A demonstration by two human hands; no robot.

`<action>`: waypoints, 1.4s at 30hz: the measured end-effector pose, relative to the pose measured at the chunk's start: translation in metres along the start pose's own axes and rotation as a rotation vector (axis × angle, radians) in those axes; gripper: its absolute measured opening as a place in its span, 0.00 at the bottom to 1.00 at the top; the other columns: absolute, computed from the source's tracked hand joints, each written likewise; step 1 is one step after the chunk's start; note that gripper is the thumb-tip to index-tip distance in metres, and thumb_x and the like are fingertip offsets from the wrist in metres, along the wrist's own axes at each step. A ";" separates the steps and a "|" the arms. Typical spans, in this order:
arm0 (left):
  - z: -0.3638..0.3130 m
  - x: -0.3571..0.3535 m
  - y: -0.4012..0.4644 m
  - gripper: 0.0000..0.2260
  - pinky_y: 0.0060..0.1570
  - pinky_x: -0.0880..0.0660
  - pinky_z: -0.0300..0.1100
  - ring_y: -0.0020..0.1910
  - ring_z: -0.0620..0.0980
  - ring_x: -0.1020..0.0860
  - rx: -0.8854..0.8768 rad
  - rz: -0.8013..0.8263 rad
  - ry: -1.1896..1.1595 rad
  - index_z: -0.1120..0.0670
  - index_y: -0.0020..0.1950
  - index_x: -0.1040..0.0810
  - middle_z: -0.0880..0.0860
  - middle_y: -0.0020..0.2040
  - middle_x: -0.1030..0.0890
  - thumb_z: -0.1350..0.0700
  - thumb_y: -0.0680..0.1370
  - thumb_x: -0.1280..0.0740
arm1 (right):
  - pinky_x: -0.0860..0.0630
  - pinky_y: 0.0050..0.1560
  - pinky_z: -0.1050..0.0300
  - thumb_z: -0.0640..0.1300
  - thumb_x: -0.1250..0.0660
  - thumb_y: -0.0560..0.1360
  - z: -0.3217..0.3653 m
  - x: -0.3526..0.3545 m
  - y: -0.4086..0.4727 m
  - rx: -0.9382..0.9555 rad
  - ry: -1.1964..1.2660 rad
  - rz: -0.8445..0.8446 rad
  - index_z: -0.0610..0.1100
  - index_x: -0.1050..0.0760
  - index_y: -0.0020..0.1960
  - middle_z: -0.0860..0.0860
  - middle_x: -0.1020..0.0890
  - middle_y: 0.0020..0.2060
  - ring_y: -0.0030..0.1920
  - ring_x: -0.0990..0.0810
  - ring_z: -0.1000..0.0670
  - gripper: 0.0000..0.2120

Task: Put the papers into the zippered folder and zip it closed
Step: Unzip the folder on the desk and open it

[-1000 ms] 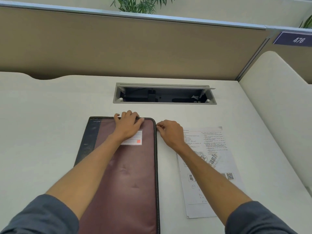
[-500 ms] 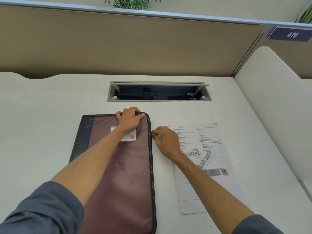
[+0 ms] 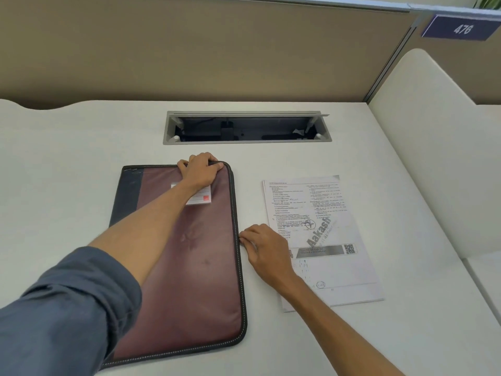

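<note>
A maroon zippered folder (image 3: 195,267) with a dark spine and a white label lies flat on the white desk. My left hand (image 3: 199,170) grips its far edge near the top right corner, fingers curled over the rim. My right hand (image 3: 260,246) pinches the zipper pull at the folder's right edge, about halfway down. The printed papers (image 3: 325,229) lie flat on the desk just right of the folder, partly under my right wrist.
An open cable tray slot (image 3: 246,128) is set into the desk behind the folder. A tan partition (image 3: 189,50) closes off the back. A white side panel (image 3: 433,158) rises on the right, with a "476" sign (image 3: 461,28) above.
My right hand has slid toward me along the folder's right edge, from the top corner to about the middle. My left hand keeps hold of the far edge. The view has tilted down.
</note>
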State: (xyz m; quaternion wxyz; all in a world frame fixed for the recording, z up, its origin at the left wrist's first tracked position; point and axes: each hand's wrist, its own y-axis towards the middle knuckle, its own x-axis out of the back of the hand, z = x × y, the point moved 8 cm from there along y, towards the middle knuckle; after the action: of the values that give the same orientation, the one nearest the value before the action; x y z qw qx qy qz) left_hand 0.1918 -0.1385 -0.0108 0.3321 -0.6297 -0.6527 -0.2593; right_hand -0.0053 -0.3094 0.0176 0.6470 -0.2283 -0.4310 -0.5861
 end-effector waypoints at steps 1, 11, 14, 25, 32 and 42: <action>0.000 0.000 0.000 0.09 0.58 0.46 0.50 0.61 0.52 0.30 -0.001 -0.001 -0.001 0.49 0.50 0.21 0.49 0.53 0.20 0.47 0.78 0.36 | 0.22 0.37 0.52 0.42 0.31 0.76 0.002 0.001 -0.007 0.001 -0.006 -0.003 0.45 0.16 0.48 0.52 0.16 0.42 0.42 0.19 0.49 0.05; -0.003 0.003 -0.003 0.09 0.63 0.46 0.52 0.61 0.52 0.29 -0.013 -0.035 0.037 0.50 0.50 0.21 0.49 0.54 0.20 0.46 0.77 0.36 | 0.25 0.33 0.59 0.41 0.25 0.70 0.021 0.012 -0.080 0.009 -0.074 0.027 0.49 0.17 0.43 0.56 0.18 0.37 0.36 0.22 0.51 0.04; -0.007 0.005 -0.007 0.10 0.65 0.47 0.54 0.62 0.53 0.30 -0.046 -0.065 0.066 0.51 0.54 0.23 0.51 0.57 0.22 0.47 0.78 0.36 | 0.27 0.32 0.61 0.41 0.24 0.69 0.025 0.011 -0.096 -0.006 -0.087 0.039 0.49 0.18 0.42 0.57 0.20 0.36 0.35 0.23 0.52 0.05; -0.031 -0.012 -0.113 0.16 0.69 0.47 0.57 0.74 0.54 0.39 -0.460 0.026 0.286 0.50 0.69 0.26 0.56 0.73 0.35 0.56 0.81 0.41 | 0.25 0.31 0.59 0.38 0.25 0.69 0.029 0.014 -0.103 -0.087 -0.065 0.013 0.45 0.19 0.39 0.53 0.20 0.33 0.33 0.22 0.49 0.04; -0.039 -0.027 -0.208 0.11 0.69 0.46 0.51 0.75 0.49 0.40 -0.653 0.186 0.310 0.51 0.56 0.21 0.51 0.72 0.31 0.58 0.80 0.41 | 0.26 0.33 0.56 0.39 0.29 0.73 0.029 0.012 -0.106 -0.103 -0.072 0.031 0.44 0.19 0.40 0.51 0.20 0.34 0.36 0.22 0.47 0.04; -0.042 -0.034 -0.273 0.09 0.67 0.45 0.49 0.75 0.47 0.45 -0.763 0.354 0.490 0.48 0.55 0.24 0.47 0.69 0.31 0.53 0.79 0.42 | 0.26 0.42 0.51 0.43 0.39 0.80 0.032 0.000 -0.129 -0.132 -0.041 0.110 0.43 0.19 0.48 0.48 0.20 0.43 0.46 0.24 0.47 0.10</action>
State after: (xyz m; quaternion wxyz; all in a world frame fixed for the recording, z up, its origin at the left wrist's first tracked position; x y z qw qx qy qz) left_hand -0.0752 -0.2121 0.0117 0.2604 -0.7283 -0.2965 -0.5602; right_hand -0.1375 -0.3110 0.0076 0.6528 -0.3055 -0.3915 -0.5721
